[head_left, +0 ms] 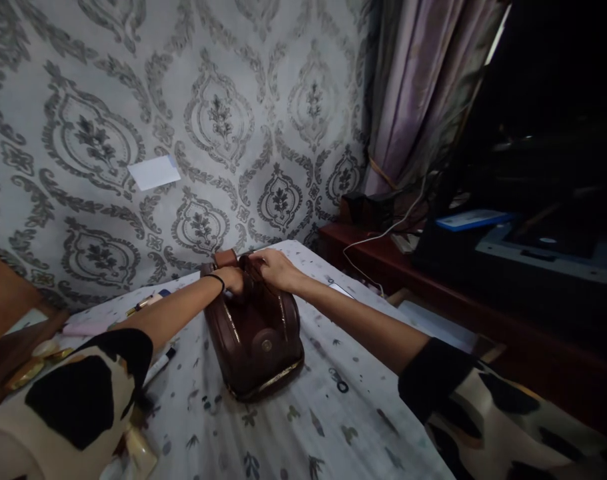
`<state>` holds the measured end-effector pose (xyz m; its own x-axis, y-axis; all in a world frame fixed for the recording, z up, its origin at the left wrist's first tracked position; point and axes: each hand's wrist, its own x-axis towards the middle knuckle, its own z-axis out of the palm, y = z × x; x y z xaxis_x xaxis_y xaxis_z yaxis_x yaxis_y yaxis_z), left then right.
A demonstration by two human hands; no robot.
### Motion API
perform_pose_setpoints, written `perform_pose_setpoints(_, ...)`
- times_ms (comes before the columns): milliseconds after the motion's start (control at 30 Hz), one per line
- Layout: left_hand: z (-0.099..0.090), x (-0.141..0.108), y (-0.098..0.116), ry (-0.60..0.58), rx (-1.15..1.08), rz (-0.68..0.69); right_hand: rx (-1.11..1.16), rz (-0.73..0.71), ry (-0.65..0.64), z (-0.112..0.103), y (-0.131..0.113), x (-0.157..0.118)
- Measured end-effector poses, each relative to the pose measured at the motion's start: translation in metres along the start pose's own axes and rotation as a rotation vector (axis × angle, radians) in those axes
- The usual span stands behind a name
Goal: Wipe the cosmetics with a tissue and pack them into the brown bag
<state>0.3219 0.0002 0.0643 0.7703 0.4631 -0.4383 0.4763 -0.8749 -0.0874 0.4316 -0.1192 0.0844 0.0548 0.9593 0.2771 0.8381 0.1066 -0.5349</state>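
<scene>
A dark brown leather-look handbag (243, 363) stands on the patterned cloth, its top unzipped along gold-toothed zips and its dark inside partly showing. My left hand (232, 281), with a black band at the wrist, dips into the opening near the far left side; its fingertips are hidden. On the far right rim, my right hand (276, 268) is closed around the bag's edge, thumb and fingers pressed together. A lighter brown strap end (225, 258) sticks up behind the left hand. A round snap shows on the near flap (266, 345).
Small items, including a dark-capped tube (159, 365) and gold-wrapped pieces (31, 373), lie at the left. A white cable (378, 235) runs over a reddish-brown cabinet (413, 267) at the right. A patterned wall (263, 100) stands behind, with a white card (155, 173) on it.
</scene>
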Motion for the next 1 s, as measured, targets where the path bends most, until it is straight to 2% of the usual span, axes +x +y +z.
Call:
perform_pose_setpoints(200, 0.003, -0.010, -0.007, -0.067, 0.058, -0.110, 0.088, -0.008, 0.036, 0.006, 0.006, 0.002)
perform_pose_setpoints(400, -0.002, -0.008, -0.002, -0.079, 0.013, -0.131, 0.119, 0.000, 0.065, 0.004, 0.006, 0.001)
perform_pose_setpoints(700, -0.017, -0.001, -0.001, 0.060, -0.083, -0.142, 0.174, 0.012, 0.087, 0.006, 0.011, -0.002)
perform_pose_setpoints(1000, -0.008, 0.013, -0.012, 0.152, -0.266, -0.144, 0.213, -0.002, 0.088, 0.009, 0.015, -0.002)
